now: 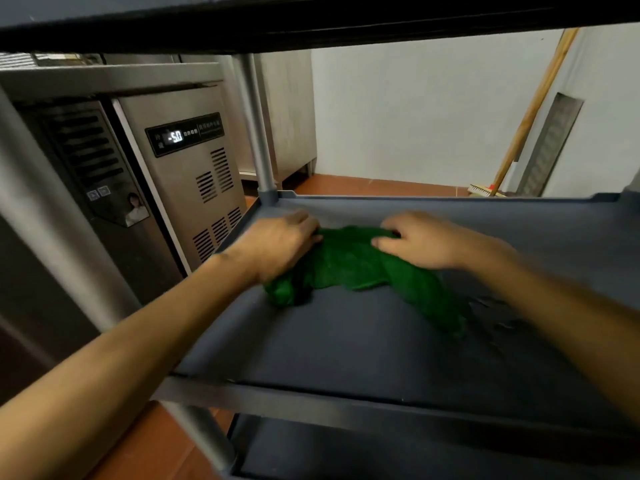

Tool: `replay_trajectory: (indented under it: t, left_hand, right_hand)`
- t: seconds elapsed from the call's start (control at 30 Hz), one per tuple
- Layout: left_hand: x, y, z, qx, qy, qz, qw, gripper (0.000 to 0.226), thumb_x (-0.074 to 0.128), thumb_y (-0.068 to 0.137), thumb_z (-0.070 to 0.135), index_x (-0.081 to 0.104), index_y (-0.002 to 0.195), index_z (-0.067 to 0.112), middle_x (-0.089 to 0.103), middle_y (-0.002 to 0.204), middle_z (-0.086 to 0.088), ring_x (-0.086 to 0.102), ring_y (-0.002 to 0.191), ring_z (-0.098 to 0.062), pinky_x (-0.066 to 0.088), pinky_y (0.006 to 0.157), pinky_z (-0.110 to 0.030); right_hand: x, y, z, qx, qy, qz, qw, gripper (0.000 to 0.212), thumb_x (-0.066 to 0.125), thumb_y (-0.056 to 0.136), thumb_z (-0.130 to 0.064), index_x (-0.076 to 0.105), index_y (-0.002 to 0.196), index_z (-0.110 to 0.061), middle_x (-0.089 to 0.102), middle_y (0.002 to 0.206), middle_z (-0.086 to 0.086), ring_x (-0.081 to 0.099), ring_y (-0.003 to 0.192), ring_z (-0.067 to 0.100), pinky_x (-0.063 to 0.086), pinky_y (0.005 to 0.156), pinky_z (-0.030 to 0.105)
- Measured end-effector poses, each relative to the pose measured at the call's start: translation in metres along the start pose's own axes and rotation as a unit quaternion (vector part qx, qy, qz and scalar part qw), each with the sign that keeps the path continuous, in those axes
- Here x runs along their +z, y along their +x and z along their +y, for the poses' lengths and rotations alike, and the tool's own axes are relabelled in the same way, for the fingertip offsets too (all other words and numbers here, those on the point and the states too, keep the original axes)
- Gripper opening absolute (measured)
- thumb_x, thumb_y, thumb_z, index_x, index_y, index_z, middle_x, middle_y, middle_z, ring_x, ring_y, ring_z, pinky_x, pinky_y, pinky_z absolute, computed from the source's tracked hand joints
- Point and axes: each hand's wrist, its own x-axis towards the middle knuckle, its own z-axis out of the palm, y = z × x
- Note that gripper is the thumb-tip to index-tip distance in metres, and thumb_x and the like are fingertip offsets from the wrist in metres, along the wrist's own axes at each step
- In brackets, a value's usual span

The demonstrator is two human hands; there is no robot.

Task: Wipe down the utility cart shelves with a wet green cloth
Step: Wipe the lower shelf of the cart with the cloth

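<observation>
A crumpled green cloth [349,265] lies on the dark grey middle shelf [363,344] of the utility cart, toward its far left corner. My left hand [280,244] rests on the cloth's left end, its fingers curled over a bunched fold. My right hand [419,240] lies on the cloth's upper right part, fingers bent and pinching the fabric. Wet streaks [498,317] show on the shelf to the right of the cloth. The top shelf [311,19] hangs overhead. Below, part of the bottom shelf [381,455] shows.
Grey cart posts stand at the far left corner [258,133] and near left [45,216]. A steel refrigeration unit [180,168] with a lit display stands to the left. A broom [526,112] leans on the white wall beyond. The floor [156,445] is red tile.
</observation>
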Motion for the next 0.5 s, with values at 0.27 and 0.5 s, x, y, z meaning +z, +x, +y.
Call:
replay_trajectory:
  t: [0.27, 0.5]
  left_hand:
    - [-0.062, 0.060, -0.070, -0.072, -0.013, 0.169, 0.983, 0.027, 0.043, 0.104, 0.025, 0.053, 0.122, 0.007, 0.051, 0.120, -0.014, 0.055, 0.094, -0.025, 0.041, 0.075, -0.035]
    - [-0.033, 0.045, -0.096, -0.105, 0.003, 0.156, 0.982, 0.023, 0.056, 0.095, 0.009, 0.060, 0.117, 0.011, 0.059, 0.115, -0.010, 0.062, 0.099, -0.031, 0.054, 0.080, -0.043]
  right_hand:
    - [-0.047, 0.106, -0.033, 0.057, 0.018, 0.275, 0.959, 0.024, 0.044, 0.100, -0.032, 0.057, 0.091, -0.014, 0.066, 0.104, 0.015, 0.058, 0.091, 0.031, 0.037, 0.072, 0.031]
    - [0.003, 0.137, -0.047, 0.003, 0.058, 0.287, 0.956, 0.021, 0.046, 0.098, -0.011, 0.062, 0.111, -0.006, 0.066, 0.103, 0.014, 0.062, 0.092, 0.030, 0.048, 0.076, 0.031]
